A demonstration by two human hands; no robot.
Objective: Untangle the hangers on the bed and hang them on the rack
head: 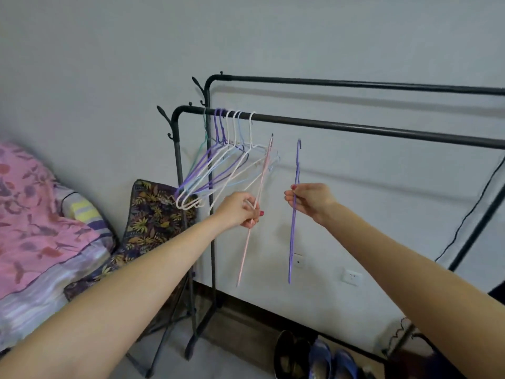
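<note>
My left hand pinches the pink hanger, my right hand the purple hanger; both hooks point up, just below the rail.

Shoes on floor; wall sockets behind.

A pink hanger was held edge-on, tilted, its hook just below the rack's front bar. A purple hanger hung nearly upright to its right, hook also below the bar. A bunch of hangers, white, purple, blue and green, hung at the bar's left end.
</note>
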